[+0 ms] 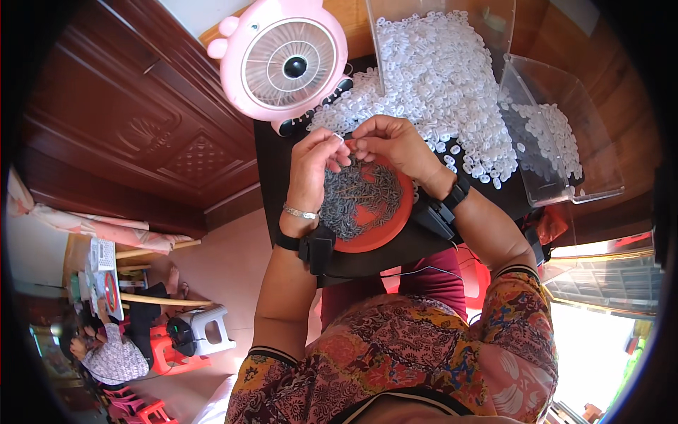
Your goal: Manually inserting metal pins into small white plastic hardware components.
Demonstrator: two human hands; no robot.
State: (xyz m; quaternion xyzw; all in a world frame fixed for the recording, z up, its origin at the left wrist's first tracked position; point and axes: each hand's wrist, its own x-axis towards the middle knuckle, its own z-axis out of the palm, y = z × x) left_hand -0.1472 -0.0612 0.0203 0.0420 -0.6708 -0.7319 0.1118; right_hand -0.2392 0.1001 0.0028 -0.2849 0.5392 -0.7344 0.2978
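Up close, two hands meet over a round orange tray point(404, 205) of little gray bits.
The left hand point(318, 161) pinches a small white piece point(338, 138) with its fingertips, near the top edge of the tray. The right hand point(387, 147) is just beside it, with its thumb and fingers bent in close; I cannot tell if it is pinching something. Lots of gray bits point(346, 206) lie in the tray, and some orange shows between them. The tray sits on a dark desk point(339, 266). Past the hands is a big pile of white pieces point(438, 85). More white pieces lie in a clear box point(600, 166) on the right. A pink fan point(295, 67) stands at the back, on the left side of the pile.
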